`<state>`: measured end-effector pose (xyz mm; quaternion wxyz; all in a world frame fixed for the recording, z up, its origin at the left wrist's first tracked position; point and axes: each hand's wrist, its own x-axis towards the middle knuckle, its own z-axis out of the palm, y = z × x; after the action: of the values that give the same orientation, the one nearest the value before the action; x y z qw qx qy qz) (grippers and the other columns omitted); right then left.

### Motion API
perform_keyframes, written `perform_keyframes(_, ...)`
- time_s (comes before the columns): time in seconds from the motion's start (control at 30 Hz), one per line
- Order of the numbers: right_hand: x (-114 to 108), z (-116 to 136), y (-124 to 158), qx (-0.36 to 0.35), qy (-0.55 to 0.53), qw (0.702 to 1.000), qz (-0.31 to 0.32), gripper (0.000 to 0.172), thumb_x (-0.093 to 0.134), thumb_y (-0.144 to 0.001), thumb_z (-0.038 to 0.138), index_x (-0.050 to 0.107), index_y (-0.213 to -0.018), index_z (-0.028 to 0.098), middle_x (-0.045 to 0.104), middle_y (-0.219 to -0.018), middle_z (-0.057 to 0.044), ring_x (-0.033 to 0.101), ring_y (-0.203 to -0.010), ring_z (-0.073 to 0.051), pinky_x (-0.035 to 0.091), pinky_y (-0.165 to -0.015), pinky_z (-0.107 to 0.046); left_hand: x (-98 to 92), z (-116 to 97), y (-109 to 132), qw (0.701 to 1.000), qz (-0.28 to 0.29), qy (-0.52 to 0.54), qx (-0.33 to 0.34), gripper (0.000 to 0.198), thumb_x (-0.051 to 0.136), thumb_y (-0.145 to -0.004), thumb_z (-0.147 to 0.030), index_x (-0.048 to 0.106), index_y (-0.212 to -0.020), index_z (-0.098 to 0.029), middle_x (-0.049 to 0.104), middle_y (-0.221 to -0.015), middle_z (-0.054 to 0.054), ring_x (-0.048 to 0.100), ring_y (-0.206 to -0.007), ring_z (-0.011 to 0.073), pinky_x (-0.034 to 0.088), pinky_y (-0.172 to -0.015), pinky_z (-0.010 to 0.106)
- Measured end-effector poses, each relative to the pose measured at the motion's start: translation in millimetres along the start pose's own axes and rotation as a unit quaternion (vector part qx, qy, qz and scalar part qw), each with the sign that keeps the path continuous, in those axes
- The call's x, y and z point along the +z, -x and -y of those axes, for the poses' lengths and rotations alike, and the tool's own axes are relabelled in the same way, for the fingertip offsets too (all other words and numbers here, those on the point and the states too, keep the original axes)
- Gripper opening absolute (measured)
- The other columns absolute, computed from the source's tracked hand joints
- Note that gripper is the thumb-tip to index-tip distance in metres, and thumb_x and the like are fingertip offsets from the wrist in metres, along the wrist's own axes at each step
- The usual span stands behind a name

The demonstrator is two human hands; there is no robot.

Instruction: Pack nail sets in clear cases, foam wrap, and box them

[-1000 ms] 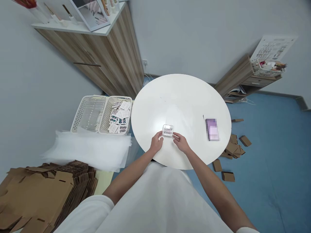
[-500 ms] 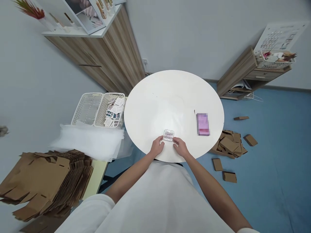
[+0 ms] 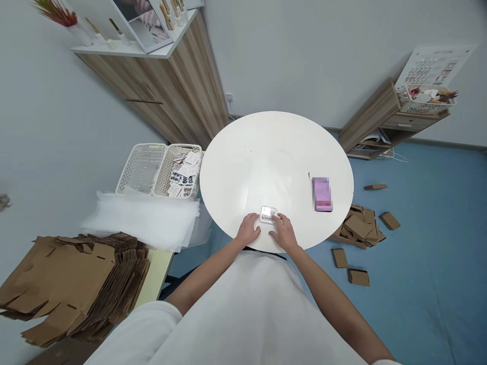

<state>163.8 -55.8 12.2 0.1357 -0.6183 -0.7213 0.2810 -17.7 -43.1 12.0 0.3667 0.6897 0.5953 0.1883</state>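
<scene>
A small clear case [image 3: 268, 214] with small pinkish pieces inside lies flat on the round white table [image 3: 266, 157], near its front edge. My left hand [image 3: 248, 229] rests on the table at the left of the case, fingers apart and holding nothing, fingertips close to its edge. At the other side, my right hand [image 3: 283, 231] has its fingers spread, with the fingertips at the case's right edge. Whether they press on it is too small to tell. A purple pixelated item [image 3: 322, 194] lies to the right on the table.
White baskets [image 3: 178, 171] with cards stand at the left, above white translucent sheets [image 3: 140, 218] and stacked flat cardboard [image 3: 72, 279]. A wooden cabinet [image 3: 190, 76] is behind. Small brown boxes [image 3: 358, 277] lie on the floor at right, beside a cardboard pile [image 3: 359, 226].
The view has shifted slightly. My right hand's fingers have come up over the right edge of the case, and my left hand sits a little lower beside it.
</scene>
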Motion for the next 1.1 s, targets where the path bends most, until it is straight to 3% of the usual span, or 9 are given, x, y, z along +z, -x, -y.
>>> perform_keyframes(0.17, -4.5, 8.4, -14.8, -0.058, 0.119, 0.991, 0.036, 0.054, 0.064, -0.065, 0.024, 0.042, -0.115, 0.024, 0.031, -0.135, -0.010, 0.027, -0.123, -0.029, 0.032, -0.090, -0.044, -9.6, 13.6, 1.3, 0.997, 0.044, -0.041, 0.053, 0.051, 0.052, -0.066, -0.015, 0.045, -0.117, -0.021, 0.046, -0.121, 0.009, 0.039, -0.114, 0.0252, 0.032, -0.095, 0.041)
perform_keyframes(0.33, -5.5, 10.9, -23.4, -0.079, 0.200, 0.976, 0.043, 0.040, 0.061, -0.068, 0.018, 0.047, -0.105, 0.022, 0.042, -0.126, -0.010, 0.038, -0.113, -0.027, 0.035, -0.084, -0.039, -11.1, 19.9, 1.0, 0.994, 0.057, -0.057, 0.078, 0.052, 0.052, -0.067, -0.016, 0.043, -0.118, -0.021, 0.047, -0.119, 0.009, 0.040, -0.111, 0.0254, 0.032, -0.093, 0.040)
perform_keyframes(0.57, -6.7, 14.4, -28.4, -0.104, 0.257, 0.958, 0.066, 0.023, 0.046, -0.076, 0.012, 0.051, -0.098, 0.018, 0.052, -0.107, -0.012, 0.046, -0.096, -0.026, 0.036, -0.076, -0.035, -15.5, 15.5, -4.0, 0.990, 0.089, -0.091, 0.062, 0.048, 0.053, -0.069, -0.021, 0.043, -0.116, -0.022, 0.047, -0.117, 0.009, 0.040, -0.110, 0.0264, 0.031, -0.091, 0.040)
perform_keyframes(0.7, -8.6, 15.5, -32.2, -0.120, 0.277, 0.950, 0.075, 0.025, 0.040, -0.076, 0.009, 0.053, -0.096, 0.016, 0.053, -0.104, -0.014, 0.048, -0.091, -0.025, 0.036, -0.073, -0.034, -16.0, 11.2, -6.4, 0.992, 0.076, -0.076, 0.067, 0.051, 0.059, -0.066, -0.025, 0.044, -0.115, -0.023, 0.047, -0.116, 0.009, 0.041, -0.109, 0.0277, 0.029, -0.093, 0.041)
perform_keyframes(0.87, -13.8, 14.3, -29.7, -0.133, 0.263, 0.953, 0.078, 0.026, 0.041, -0.073, 0.011, 0.053, -0.096, 0.015, 0.055, -0.104, -0.013, 0.048, -0.093, -0.025, 0.035, -0.075, -0.034, -19.1, 2.1, -9.4, 0.986, 0.067, -0.099, 0.115, 0.067, 0.065, -0.060, -0.025, 0.038, -0.121, -0.026, 0.036, -0.129, 0.009, 0.034, -0.116, 0.0297, 0.025, -0.095, 0.042)
perform_keyframes(1.1, -14.7, 22.8, -9.1, -0.107, 0.200, 0.972, 0.063, 0.026, 0.041, -0.076, 0.020, 0.052, -0.100, 0.017, 0.057, -0.107, -0.010, 0.051, -0.096, -0.022, 0.037, -0.077, -0.032, -23.6, -0.7, -4.7, 0.974, 0.059, -0.095, 0.195, 0.044, 0.049, -0.066, -0.009, 0.051, -0.107, -0.024, 0.051, -0.112, 0.008, 0.045, -0.105, 0.0249, 0.028, -0.090, 0.040)
